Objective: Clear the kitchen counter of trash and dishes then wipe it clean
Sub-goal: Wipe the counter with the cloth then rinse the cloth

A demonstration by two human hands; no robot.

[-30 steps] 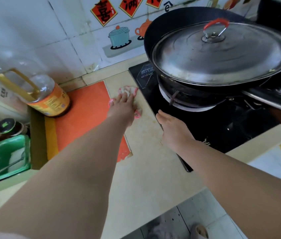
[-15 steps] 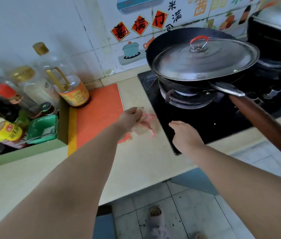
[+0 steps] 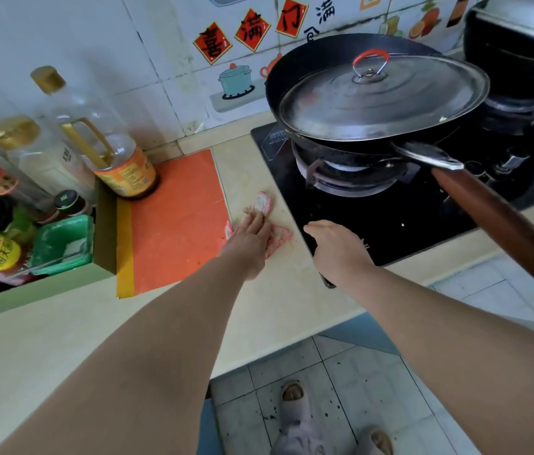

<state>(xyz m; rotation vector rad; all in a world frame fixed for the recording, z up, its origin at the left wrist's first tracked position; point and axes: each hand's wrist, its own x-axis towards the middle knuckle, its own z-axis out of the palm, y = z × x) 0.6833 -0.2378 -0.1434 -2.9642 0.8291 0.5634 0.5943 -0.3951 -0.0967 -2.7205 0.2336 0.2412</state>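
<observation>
Both bare forearms reach out from the near edge of the pale counter (image 3: 275,307). The left hand (image 3: 249,244) lies palm down with its fingers straight and together, pressing flat on a crumpled pink-and-white cloth (image 3: 263,202), which sticks out past the fingertips and to the hand's right. Just right of it, the right hand (image 3: 337,249) holds nothing. Its fingers are loosely bent over the front left corner of the black stove (image 3: 390,218); whether it touches the glass cannot be told. Left of the left hand lies an orange mat (image 3: 173,224). Beyond the right hand a black wok (image 3: 308,60) sits on the burner under a metal lid (image 3: 383,100) that hides its contents. Far left of the left hand stand a clear, nearly empty oil bottle (image 3: 101,139) and a green tub (image 3: 62,244) holding something white.
</observation>
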